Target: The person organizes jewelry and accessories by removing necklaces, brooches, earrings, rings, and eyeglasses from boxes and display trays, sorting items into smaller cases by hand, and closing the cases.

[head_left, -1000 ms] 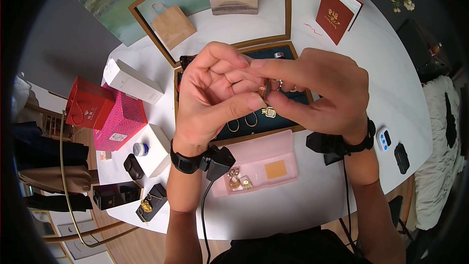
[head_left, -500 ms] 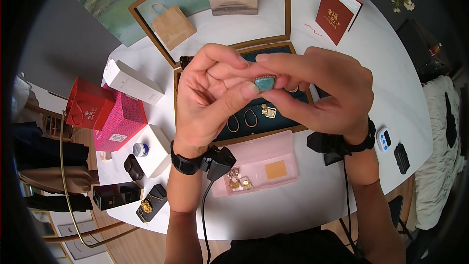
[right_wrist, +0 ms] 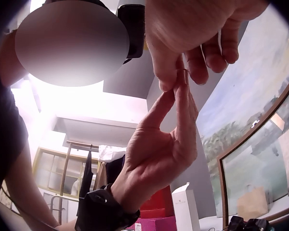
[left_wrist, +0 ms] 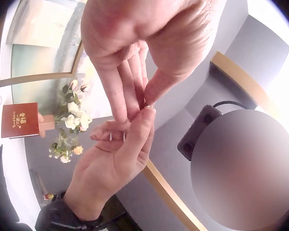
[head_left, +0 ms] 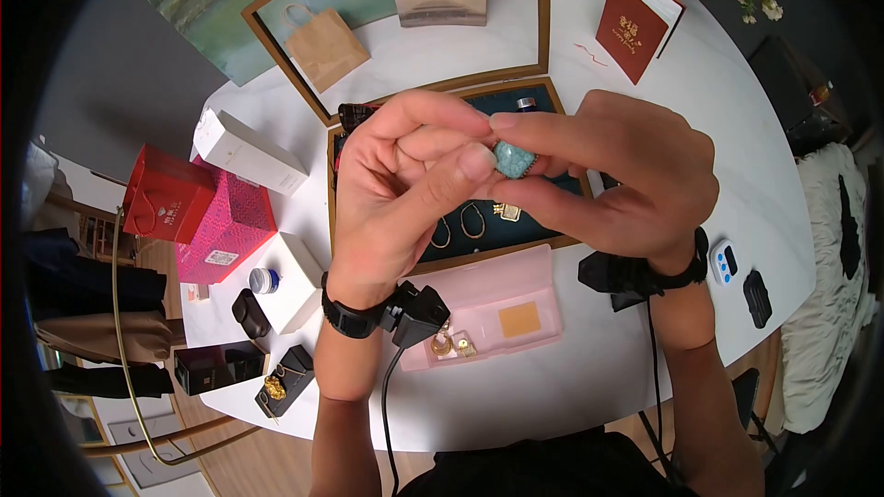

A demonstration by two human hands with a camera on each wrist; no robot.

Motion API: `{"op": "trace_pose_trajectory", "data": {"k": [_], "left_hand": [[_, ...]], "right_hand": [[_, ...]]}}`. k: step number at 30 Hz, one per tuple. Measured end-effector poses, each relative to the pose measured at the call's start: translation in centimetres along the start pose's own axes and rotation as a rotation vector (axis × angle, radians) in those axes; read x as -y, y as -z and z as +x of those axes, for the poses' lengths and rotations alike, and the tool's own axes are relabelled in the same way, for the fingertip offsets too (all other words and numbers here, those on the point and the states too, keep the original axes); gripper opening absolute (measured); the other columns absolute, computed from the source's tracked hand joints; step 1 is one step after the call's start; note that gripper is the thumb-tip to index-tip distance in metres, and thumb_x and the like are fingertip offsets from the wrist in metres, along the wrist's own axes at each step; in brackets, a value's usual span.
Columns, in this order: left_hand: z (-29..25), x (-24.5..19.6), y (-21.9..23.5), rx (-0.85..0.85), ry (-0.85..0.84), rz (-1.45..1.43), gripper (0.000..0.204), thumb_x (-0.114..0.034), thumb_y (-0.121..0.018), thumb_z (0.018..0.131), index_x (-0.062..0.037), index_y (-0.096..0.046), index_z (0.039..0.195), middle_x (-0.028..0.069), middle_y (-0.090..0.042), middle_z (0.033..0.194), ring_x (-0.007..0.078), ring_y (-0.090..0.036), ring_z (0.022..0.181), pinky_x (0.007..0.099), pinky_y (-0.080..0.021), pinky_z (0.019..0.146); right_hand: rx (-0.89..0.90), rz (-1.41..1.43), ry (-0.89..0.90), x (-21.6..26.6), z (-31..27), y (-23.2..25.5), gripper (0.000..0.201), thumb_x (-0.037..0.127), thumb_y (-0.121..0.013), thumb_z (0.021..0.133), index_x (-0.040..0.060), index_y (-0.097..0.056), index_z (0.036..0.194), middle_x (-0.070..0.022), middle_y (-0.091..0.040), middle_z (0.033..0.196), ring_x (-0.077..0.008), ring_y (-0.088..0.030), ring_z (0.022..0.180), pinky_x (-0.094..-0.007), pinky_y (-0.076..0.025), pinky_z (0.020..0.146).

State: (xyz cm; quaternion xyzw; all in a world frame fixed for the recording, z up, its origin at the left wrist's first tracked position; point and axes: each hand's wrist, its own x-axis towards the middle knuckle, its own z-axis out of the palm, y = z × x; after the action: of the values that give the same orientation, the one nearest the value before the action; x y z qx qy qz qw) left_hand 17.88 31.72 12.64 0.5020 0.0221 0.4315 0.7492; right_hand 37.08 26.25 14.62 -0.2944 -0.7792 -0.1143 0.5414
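Observation:
A ring with a turquoise stone (head_left: pixel 514 160) in a beaded metal setting is held up between both hands over the jewelry box. My left hand (head_left: pixel 391 189) pinches its left side between thumb and fingers. From the right, the thumb and index finger of my right hand (head_left: pixel 635 170) hold the other side. The hands meet at the fingertips in the left wrist view, where the stone is mostly hidden. A bit of the metal band (right_wrist: pixel 185 76) shows in the right wrist view. Below lies the wooden jewelry box (head_left: pixel 442 262), with hoop earrings (head_left: pixel 472 221) on its dark lining.
The box's glass lid (head_left: pixel 543 9) stands raised behind. In front is a pink case (head_left: pixel 529 350) with small jewelry pieces. Boxes and a red bag (head_left: pixel 166 198) crowd the left side. A red book (head_left: pixel 631 32) stands back right; a white-blue device (head_left: pixel 724 262) lies at right.
The ring has turned between the fingers: its edge showed first, then the turquoise face came toward the head camera. It has also shifted slightly right, with the right hand.

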Motion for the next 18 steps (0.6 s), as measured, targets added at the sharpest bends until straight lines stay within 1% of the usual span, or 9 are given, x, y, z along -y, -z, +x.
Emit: {"op": "trace_pose_trajectory", "data": {"k": [2,5,7,13,18], "left_hand": [[-0.1,-0.1,0.0,-0.006,-0.013,0.013,0.024,0.005,-0.066,0.091,0.0044,-0.058,0.113,0.0174,-0.073,0.103,0.0221,-0.071,0.099,0.0336,-0.059,0.085],[-0.2,0.0,0.2,0.036,-0.022,0.096,0.023,0.006,-0.068,0.089,0.0041,-0.061,0.111,0.0163,-0.073,0.102,0.0205,-0.071,0.098,0.0312,-0.058,0.085],[0.0,0.4,0.5,0.096,-0.081,0.075,0.025,0.007,-0.068,0.088,0.0034,-0.06,0.111,0.0159,-0.073,0.102,0.0196,-0.071,0.098,0.0317,-0.057,0.087],[-0.1,1.0,0.6,0.064,-0.07,0.005,0.024,0.004,-0.068,0.09,0.0024,-0.058,0.113,0.0159,-0.073,0.104,0.0186,-0.07,0.101,0.0302,-0.056,0.088],[0.0,1.4,0.8,0.078,-0.073,-0.013,0.023,0.003,-0.066,0.092,0.0023,-0.058,0.113,0.0157,-0.073,0.106,0.0176,-0.069,0.1,0.0301,-0.055,0.088]], "right_hand": [[0.008,0.015,-0.006,0.1,0.1,0.2,0.042,0.01,-0.09,0.067,0.0008,-0.075,0.105,-0.0033,-0.063,0.062,-0.0102,-0.058,0.05,-0.0206,-0.039,0.043],[0.029,0.018,0.009,0.2,0.2,0.5,0.043,0.012,-0.09,0.067,-0.0005,-0.075,0.105,-0.0038,-0.064,0.062,-0.0101,-0.057,0.05,-0.0205,-0.039,0.043],[0.024,0.025,0.026,0.2,0.2,0.5,0.043,0.012,-0.09,0.068,-0.0015,-0.074,0.105,-0.0045,-0.065,0.063,-0.0101,-0.057,0.05,-0.0203,-0.039,0.043],[-0.01,0.045,0.028,0.1,0.2,0.1,0.042,0.01,-0.09,0.068,-0.0027,-0.074,0.104,-0.0054,-0.066,0.065,-0.0103,-0.057,0.05,-0.0201,-0.04,0.043],[-0.017,0.022,0.042,0.0,0.1,0.2,0.041,0.009,-0.09,0.067,-0.0024,-0.074,0.103,-0.0061,-0.067,0.066,-0.0106,-0.056,0.049,-0.0206,-0.04,0.043]]}}
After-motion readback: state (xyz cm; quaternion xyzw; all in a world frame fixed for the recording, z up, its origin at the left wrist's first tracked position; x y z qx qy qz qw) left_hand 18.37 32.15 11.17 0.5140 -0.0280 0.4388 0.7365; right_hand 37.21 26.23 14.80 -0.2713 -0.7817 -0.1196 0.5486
